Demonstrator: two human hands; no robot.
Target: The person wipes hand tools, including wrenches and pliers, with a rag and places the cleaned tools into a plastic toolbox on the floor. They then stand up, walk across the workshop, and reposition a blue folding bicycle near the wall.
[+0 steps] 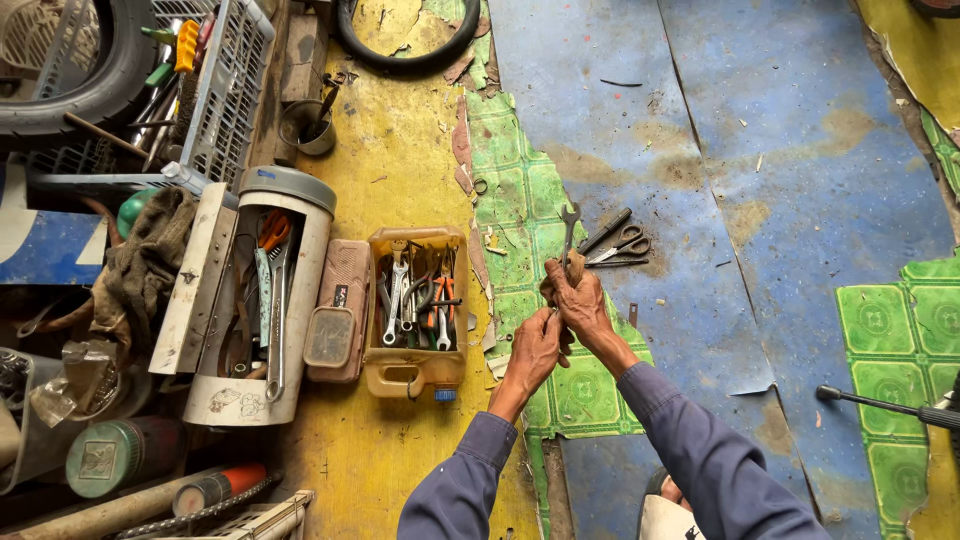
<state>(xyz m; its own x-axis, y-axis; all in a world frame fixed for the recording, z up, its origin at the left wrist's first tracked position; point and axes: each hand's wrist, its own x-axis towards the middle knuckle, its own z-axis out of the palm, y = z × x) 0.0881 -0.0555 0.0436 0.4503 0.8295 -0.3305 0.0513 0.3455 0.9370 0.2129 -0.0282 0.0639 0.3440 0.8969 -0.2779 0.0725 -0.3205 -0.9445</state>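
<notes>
The right hand (580,300) is clenching around the shaft of a wrench (569,225), whose open end is sticking up over the green patterned floor (520,190). The left hand (537,345) is pressing in just below, fingers curled, possibly pinching something small. Scissors (618,245) are lying just beside them.

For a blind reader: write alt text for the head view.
Two hands, the left hand and right hand, meet over a worn patchwork floor; the right grips a spanner. Scissors lie just beyond, and a yellow tub of tools sits to the left.
</notes>
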